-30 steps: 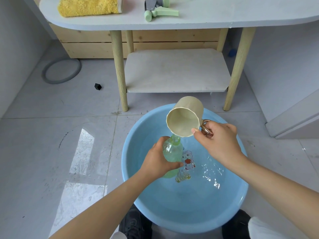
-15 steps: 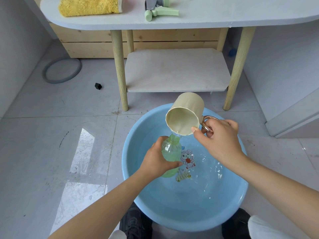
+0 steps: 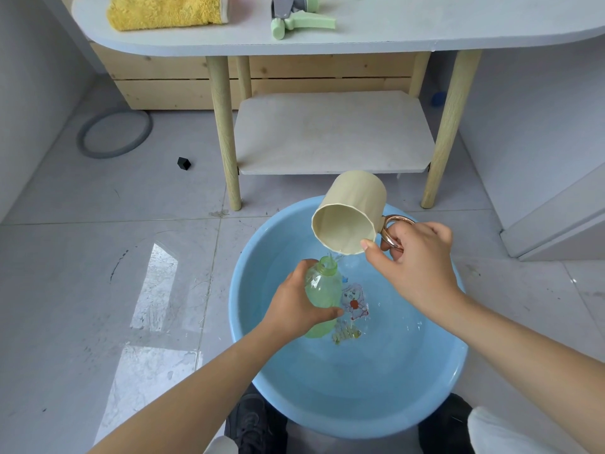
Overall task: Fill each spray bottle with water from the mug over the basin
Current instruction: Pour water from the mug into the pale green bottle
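Observation:
My left hand (image 3: 296,304) grips a clear green spray bottle (image 3: 322,290) without its cap, held over the blue basin (image 3: 242,290) of water. My right hand (image 3: 414,262) holds the cream mug (image 3: 350,216) by its copper handle. The mug is tipped steeply, its mouth facing me, just above and right of the bottle's open neck. A thin trickle of water runs from the mug's lip past the neck. A green spray head (image 3: 294,18) lies on the table above.
A white oval table (image 3: 425,27) on wooden legs stands behind the basin, with a lower shelf (image 3: 330,132). A yellow towel (image 3: 167,11) lies on the tabletop. On the tiled floor are a grey ring (image 3: 114,134) and a small black cube (image 3: 184,163). My shoes (image 3: 255,424) are under the basin's near rim.
The mug has risen and tipped further, and its lip has come away from the bottle neck. The bottle has stayed in my left hand in nearly the same place.

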`<move>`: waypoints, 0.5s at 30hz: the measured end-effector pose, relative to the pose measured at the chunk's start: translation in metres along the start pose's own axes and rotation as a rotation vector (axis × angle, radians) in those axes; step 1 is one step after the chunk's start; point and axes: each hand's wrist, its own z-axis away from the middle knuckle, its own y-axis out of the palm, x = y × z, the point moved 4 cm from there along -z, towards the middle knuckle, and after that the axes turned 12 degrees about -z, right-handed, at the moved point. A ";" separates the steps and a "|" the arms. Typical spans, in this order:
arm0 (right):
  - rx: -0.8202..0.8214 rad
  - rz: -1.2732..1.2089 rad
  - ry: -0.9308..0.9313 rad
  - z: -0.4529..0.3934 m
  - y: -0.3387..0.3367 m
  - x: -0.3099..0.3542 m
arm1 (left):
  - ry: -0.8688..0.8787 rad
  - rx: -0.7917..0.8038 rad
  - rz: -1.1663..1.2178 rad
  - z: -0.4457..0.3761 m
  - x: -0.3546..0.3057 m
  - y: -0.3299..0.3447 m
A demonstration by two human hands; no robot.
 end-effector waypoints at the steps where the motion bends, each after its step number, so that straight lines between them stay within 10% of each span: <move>1: -0.003 0.005 -0.006 0.000 0.000 0.000 | -0.001 0.002 0.002 0.000 0.000 0.001; 15: -0.037 0.057 -0.064 -0.002 -0.001 0.002 | -0.002 -0.001 0.010 0.000 0.001 0.002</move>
